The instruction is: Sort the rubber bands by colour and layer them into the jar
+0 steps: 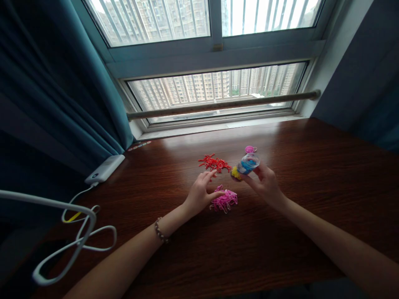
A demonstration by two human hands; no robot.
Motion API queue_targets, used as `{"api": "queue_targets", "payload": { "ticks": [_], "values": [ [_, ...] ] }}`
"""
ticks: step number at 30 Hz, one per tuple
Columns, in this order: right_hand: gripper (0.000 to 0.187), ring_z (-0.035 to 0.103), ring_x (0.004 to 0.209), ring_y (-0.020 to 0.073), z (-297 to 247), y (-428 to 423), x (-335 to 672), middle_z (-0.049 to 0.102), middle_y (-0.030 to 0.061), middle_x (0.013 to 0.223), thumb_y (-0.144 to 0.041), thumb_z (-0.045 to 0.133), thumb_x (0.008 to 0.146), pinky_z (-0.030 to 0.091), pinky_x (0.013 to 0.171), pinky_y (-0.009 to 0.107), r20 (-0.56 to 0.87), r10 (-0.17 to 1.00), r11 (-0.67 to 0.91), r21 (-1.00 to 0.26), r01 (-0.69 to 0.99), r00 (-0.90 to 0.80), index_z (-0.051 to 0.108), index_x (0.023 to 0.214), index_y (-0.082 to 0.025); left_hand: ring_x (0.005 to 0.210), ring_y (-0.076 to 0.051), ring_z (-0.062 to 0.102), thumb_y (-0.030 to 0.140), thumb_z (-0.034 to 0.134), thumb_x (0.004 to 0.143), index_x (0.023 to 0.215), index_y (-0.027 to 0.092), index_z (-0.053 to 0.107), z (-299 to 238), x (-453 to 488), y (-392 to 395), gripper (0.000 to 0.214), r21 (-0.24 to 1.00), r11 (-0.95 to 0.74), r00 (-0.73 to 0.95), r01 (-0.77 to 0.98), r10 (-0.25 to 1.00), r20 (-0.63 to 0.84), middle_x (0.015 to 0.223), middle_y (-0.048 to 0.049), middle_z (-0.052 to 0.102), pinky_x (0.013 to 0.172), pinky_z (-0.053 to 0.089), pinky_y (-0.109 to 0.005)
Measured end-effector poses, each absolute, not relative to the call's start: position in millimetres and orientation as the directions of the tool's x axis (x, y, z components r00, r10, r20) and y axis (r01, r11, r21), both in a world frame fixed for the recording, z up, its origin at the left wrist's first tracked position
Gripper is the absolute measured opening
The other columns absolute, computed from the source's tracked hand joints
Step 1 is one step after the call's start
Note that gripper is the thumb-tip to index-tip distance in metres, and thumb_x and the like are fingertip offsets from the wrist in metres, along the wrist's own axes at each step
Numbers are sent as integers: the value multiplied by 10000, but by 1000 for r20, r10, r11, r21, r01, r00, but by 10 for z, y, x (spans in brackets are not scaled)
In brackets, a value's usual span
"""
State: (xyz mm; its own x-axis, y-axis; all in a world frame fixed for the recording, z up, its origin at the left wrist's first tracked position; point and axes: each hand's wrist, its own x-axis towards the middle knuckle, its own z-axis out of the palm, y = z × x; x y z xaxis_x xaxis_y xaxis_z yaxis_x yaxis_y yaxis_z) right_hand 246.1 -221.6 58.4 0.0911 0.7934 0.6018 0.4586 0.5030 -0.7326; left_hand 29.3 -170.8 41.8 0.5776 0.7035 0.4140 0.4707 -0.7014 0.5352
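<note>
My right hand (266, 182) grips a small clear plastic jar (249, 164), tilted over the table, with blue and yellow pieces showing inside. The yellow ones lie toward its lower left end. My left hand (201, 191) hovers with thumb and fingers apart, between two heaps and holding nothing. Just beyond its fingertips lies a heap of red paper clips (214, 162). Under its thumb spreads a heap of pink paper clips (225, 200). A pink lid with a ring (249, 149) rests behind the jar.
On the brown wooden table (327, 174), a white power bank (105, 169) lies at the left with a white cable (90, 220) looping forward. A blue curtain (102, 104) hangs beside it. A rail (218, 106) crosses the window behind.
</note>
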Motion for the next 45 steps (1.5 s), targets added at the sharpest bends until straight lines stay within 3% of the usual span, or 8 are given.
{"api": "queue_targets", "payload": {
  "ticks": [4, 9, 13, 17, 21, 37, 45],
  "values": [
    [378, 568, 888, 231, 690, -2209, 2736, 569, 72, 995, -291, 627, 717, 473, 784, 354, 667, 738, 518, -461, 720, -104, 547, 1081, -223, 773, -184, 555, 525, 689, 566, 1096, 203, 543, 493, 211, -1757, 637, 522, -668, 713, 530, 684, 151, 927, -53, 533, 703, 474, -294],
    [433, 564, 871, 220, 489, -2274, 2830, 552, 72, 995, -272, 598, 730, 489, 757, 346, 630, 724, 572, -321, 755, -281, 520, 1155, -252, 739, -180, 547, 521, 698, 551, 1035, 194, 555, 520, 299, -1860, 602, 449, -671, 717, 590, 691, 92, 924, -51, 503, 665, 460, -281],
    [457, 555, 897, 215, 455, -2292, 2852, 546, 75, 1008, -274, 589, 744, 486, 774, 341, 631, 708, 610, -318, 726, -319, 490, 1189, -253, 725, -166, 536, 490, 675, 607, 951, 195, 582, 580, 375, -1775, 463, 463, -712, 772, 528, 630, 88, 897, -44, 525, 630, 439, -257],
    [460, 556, 889, 216, 488, -2292, 2897, 547, 78, 1012, -277, 591, 742, 487, 765, 339, 609, 703, 636, -304, 709, -369, 496, 1191, -249, 638, -126, 516, 391, 646, 684, 821, 174, 622, 669, 387, -1586, 258, 488, -775, 875, 402, 482, 46, 750, -16, 565, 564, 397, -215],
    [467, 546, 883, 211, 513, -2308, 2921, 534, 80, 1018, -269, 597, 731, 478, 761, 340, 578, 707, 648, -301, 699, -407, 505, 1189, -243, 571, -91, 488, 304, 616, 722, 834, 156, 654, 705, 403, -1447, 190, 537, -773, 907, 337, 419, 34, 683, -4, 587, 531, 366, -192],
    [569, 492, 863, 210, 532, -2343, 2882, 499, 89, 1011, -196, 575, 686, 437, 757, 356, 461, 759, 627, -325, 708, -460, 460, 1242, -214, 646, -104, 518, 247, 625, 712, 820, 119, 665, 807, 457, -1543, 172, 710, -669, 801, 218, 539, 263, 751, -50, 607, 576, 407, -197],
    [540, 495, 845, 192, 523, -2371, 2831, 498, 81, 983, -160, 564, 679, 435, 743, 327, 434, 772, 626, -393, 674, -464, 485, 1213, -198, 557, -74, 470, 155, 618, 680, 827, 125, 605, 760, 553, -1725, 150, 706, -630, 676, 324, 676, 294, 656, 8, 567, 522, 381, -178]
  ]
}}
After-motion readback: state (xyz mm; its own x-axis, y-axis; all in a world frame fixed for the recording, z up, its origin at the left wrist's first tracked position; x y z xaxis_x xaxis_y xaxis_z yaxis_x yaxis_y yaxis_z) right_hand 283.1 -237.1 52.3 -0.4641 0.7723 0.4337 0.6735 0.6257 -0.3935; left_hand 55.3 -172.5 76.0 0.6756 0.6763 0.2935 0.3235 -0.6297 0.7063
